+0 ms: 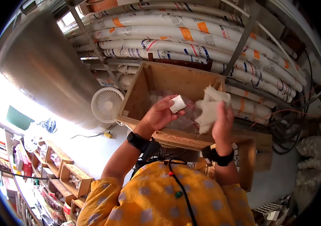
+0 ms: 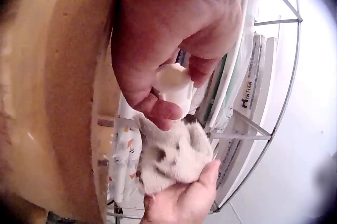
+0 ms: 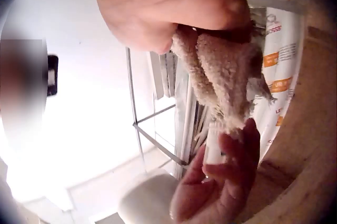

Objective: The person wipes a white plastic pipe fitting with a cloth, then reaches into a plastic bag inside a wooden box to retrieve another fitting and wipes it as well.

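A small white plastic fitting [image 1: 177,104] is pinched between the thumb and fingers of my left hand [image 1: 159,115], above the wooden box. The left wrist view shows the fitting [image 2: 176,88] as a hollow cylinder with an open end. My right hand [image 1: 223,124] grips a cream fuzzy cloth [image 1: 208,109] just to the right of it. In the right wrist view the cloth [image 3: 224,71] hangs from the hand and its lower end meets the fitting [image 3: 213,148]. Part of the right hand's fingers is hidden by the cloth.
Beneath the hands is a wooden box [image 1: 183,77] holding clear plastic bags. A white fan [image 1: 107,105] stands at its left, and wrapped pipes [image 1: 160,32] lie on a rack behind. Another wooden box [image 1: 246,158] is at the lower right; wooden bins [image 1: 75,179] stand lower left.
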Demonstrator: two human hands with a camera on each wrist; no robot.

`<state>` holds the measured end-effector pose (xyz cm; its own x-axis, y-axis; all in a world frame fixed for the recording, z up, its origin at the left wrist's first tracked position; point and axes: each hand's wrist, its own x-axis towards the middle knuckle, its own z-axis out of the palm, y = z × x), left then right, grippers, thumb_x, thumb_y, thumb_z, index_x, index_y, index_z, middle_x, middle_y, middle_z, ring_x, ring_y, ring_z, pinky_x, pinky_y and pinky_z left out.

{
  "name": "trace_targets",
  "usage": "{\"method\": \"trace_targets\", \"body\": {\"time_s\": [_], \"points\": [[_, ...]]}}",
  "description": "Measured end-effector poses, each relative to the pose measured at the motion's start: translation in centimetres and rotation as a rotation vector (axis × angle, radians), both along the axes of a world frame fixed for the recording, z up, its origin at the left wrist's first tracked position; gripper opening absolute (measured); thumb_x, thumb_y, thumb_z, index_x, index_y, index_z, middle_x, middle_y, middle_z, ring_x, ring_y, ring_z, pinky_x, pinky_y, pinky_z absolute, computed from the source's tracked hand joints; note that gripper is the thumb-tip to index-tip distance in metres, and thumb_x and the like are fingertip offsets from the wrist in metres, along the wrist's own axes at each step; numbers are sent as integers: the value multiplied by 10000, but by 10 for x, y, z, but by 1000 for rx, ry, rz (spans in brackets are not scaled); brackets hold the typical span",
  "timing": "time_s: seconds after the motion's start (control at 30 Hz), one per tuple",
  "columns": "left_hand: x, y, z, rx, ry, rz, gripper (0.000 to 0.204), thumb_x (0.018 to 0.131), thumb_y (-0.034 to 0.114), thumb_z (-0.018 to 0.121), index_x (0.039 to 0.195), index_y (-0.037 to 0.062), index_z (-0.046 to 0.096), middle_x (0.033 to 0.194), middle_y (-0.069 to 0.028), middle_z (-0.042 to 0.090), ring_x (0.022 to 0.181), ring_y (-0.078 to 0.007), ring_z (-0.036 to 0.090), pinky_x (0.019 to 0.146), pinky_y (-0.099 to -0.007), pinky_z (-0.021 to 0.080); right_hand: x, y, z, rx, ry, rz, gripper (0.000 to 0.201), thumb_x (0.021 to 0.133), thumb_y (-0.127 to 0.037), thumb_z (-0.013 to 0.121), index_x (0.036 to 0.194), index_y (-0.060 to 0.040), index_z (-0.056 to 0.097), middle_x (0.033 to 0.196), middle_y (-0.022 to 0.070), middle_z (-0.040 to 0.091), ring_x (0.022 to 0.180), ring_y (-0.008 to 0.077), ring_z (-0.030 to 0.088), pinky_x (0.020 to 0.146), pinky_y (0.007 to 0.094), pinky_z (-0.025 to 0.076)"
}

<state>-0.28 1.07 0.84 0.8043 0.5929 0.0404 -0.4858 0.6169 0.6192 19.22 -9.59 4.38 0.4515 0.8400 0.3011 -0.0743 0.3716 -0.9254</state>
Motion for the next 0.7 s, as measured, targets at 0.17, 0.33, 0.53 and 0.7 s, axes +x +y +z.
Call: {"method": "trace_targets", "body": {"time_s": [0.17,0.33,0.53,0.7], "points": [[-1,-4,-10,-21,-68,29,334,926,223,471,1219,61,487,1143,-84,573,1009,-186,569,795,-320,494,-51,33,-15,201,-934,88,414,955,-364,442,1127,-2,544,1179,154,546,1111,268,495,938,387,358],[-7,3,-26,-29,-133,-39,315,937,206,420,1209,64,492,1135,-61,576,988,-180,569,822,-326,476,-55,36,-37,27,-193,255,324,949,-264,464,1135,-13,550,1214,146,547,1126,259,514,934,330,386],[-2,-6,-14,115,-95,217,388,868,197,556,1216,42,482,1139,-66,567,1021,-178,554,890,-330,446,-62,39,-39,85,-653,-68,242,828,-39,601,1061,4,549,1123,146,575,1057,239,558,868,302,432],[-5,-6,-9,84,-85,117,431,877,174,574,1261,30,439,1167,-79,560,1072,-197,546,921,-363,448,-54,40,-48,-98,-423,62,207,863,-103,594,1031,10,551,1005,74,596,855,129,550,750,267,448]]}}
